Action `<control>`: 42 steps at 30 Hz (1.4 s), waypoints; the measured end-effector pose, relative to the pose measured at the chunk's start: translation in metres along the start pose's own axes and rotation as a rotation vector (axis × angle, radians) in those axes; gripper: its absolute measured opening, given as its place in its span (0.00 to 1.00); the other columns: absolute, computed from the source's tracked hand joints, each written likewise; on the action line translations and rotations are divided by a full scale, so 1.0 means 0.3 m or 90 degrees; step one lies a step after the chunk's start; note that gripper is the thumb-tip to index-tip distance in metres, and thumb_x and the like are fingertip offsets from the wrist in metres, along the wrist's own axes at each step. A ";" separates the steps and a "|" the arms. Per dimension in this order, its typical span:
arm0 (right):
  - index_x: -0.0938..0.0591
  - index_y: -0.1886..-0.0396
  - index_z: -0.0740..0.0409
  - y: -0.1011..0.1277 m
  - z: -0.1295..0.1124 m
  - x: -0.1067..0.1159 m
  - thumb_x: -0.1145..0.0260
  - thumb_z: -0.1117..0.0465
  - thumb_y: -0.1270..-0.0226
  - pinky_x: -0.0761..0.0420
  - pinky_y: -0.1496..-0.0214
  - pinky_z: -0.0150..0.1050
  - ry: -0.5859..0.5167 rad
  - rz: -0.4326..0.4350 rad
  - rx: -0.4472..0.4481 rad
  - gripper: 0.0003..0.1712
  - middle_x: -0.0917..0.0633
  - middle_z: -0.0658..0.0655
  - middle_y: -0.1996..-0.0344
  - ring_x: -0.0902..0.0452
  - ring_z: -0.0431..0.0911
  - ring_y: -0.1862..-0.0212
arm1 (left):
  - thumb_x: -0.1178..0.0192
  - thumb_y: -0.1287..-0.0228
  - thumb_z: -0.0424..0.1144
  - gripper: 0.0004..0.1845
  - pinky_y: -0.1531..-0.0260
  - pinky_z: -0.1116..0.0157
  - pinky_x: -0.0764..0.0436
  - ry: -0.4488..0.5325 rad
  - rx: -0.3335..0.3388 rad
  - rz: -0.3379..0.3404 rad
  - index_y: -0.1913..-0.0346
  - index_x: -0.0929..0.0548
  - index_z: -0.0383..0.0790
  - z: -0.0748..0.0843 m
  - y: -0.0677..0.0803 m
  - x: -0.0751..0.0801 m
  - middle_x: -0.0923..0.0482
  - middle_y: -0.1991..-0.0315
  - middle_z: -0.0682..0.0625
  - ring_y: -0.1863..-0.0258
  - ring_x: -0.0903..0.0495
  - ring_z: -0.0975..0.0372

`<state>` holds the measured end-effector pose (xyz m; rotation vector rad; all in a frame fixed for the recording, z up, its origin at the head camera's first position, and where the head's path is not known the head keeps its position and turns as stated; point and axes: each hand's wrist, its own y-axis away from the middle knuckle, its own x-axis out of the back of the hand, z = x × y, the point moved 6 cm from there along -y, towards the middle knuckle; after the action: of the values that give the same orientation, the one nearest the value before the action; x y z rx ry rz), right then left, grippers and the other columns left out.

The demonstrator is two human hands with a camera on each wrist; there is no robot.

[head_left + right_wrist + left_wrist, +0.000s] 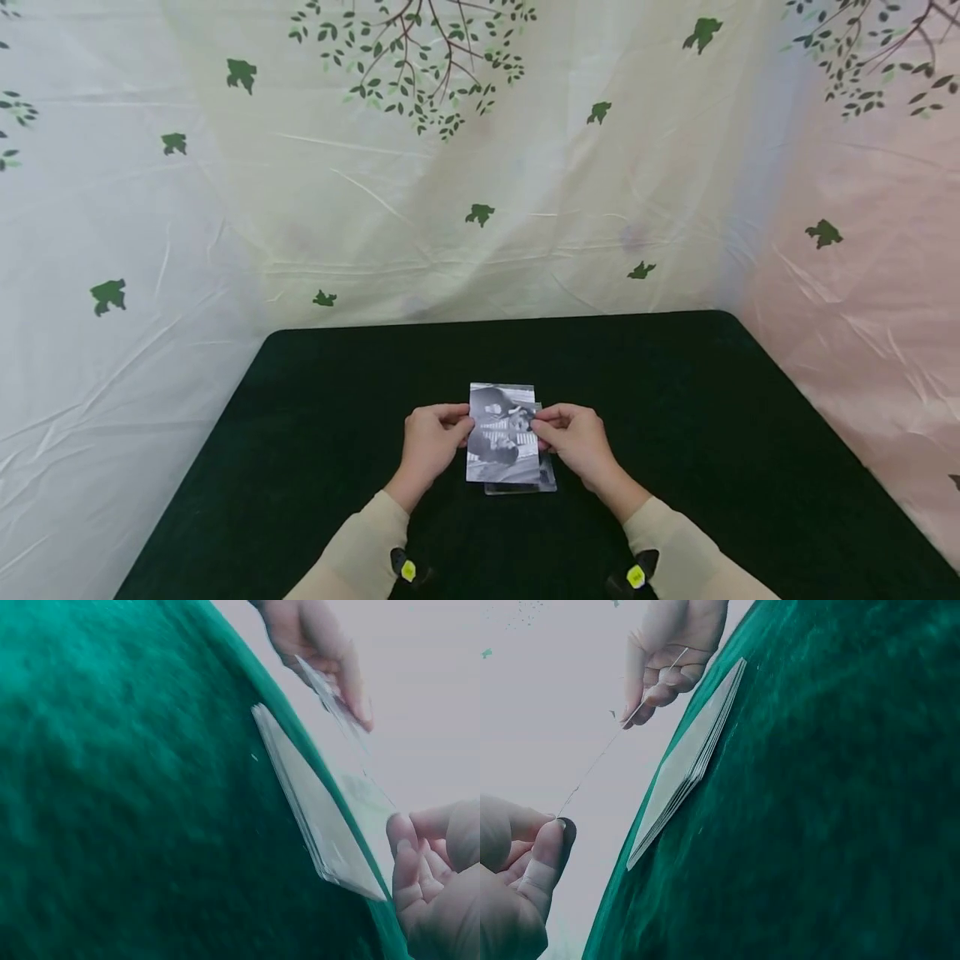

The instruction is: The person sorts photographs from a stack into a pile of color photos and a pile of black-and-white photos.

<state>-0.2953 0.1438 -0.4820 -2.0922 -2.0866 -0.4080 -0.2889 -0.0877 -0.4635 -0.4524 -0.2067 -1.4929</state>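
Note:
A black-and-white photo (501,433) hangs just above the table, held by both side edges. My left hand (463,423) pinches its left edge and my right hand (540,427) pinches its right edge. Under it a small stack of photos (542,482) lies flat on the dark green cloth, peeking out at the bottom right. In the left wrist view the held photo (600,761) shows edge-on as a thin line between my left hand (551,829) and right hand (656,690), clear of the stack (686,761). The right wrist view shows the stack (315,802) below the lifted photo (360,787).
The dark green table (337,433) has rounded far corners. A pale sheet printed with leaves and branches (420,167) hangs close behind it and along both sides. Beige sleeves (360,550) cover both forearms.

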 end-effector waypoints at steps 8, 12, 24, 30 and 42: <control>0.16 0.61 0.57 0.010 -0.052 -0.121 0.30 0.61 0.40 0.18 0.71 0.37 0.070 -0.030 0.037 0.08 0.15 0.51 0.73 0.18 0.43 0.74 | 0.33 0.41 0.34 0.11 0.74 0.69 0.18 -0.046 0.027 0.002 0.54 0.14 0.40 -0.042 0.006 0.105 0.16 0.67 0.51 0.75 0.18 0.65; 0.16 0.62 0.56 0.017 -0.086 -0.197 0.29 0.59 0.40 0.19 0.71 0.36 0.106 -0.036 0.067 0.08 0.15 0.48 0.75 0.19 0.41 0.75 | 0.33 0.41 0.34 0.12 0.72 0.68 0.18 -0.068 0.054 0.004 0.54 0.14 0.41 -0.078 0.018 0.175 0.16 0.66 0.51 0.74 0.17 0.64; 0.15 0.66 0.54 0.029 -0.140 -0.395 0.29 0.60 0.41 0.21 0.74 0.33 0.106 -0.050 0.081 0.05 0.18 0.45 0.80 0.21 0.38 0.78 | 0.34 0.39 0.34 0.14 0.68 0.66 0.18 -0.095 0.135 -0.008 0.49 0.15 0.39 -0.191 0.045 0.348 0.16 0.60 0.47 0.69 0.18 0.61; 0.15 0.64 0.55 0.019 -0.147 -0.449 0.29 0.61 0.41 0.21 0.74 0.32 0.122 -0.068 0.070 0.06 0.17 0.45 0.78 0.21 0.36 0.78 | 0.35 0.38 0.34 0.14 0.69 0.66 0.18 -0.103 0.145 -0.019 0.50 0.16 0.37 -0.219 0.048 0.386 0.17 0.61 0.47 0.69 0.18 0.61; 0.15 0.66 0.55 0.025 -0.130 -0.477 0.29 0.61 0.42 0.22 0.76 0.32 0.173 -0.063 0.067 0.05 0.19 0.45 0.79 0.23 0.36 0.79 | 0.34 0.40 0.33 0.12 0.68 0.63 0.17 -0.116 0.156 -0.037 0.53 0.15 0.36 -0.245 0.047 0.389 0.17 0.61 0.46 0.71 0.18 0.61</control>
<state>-0.2897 -0.0045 -0.4875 -1.7689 -2.0103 -0.5495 -0.2761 -0.2242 -0.4848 -0.3857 -0.5446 -1.4611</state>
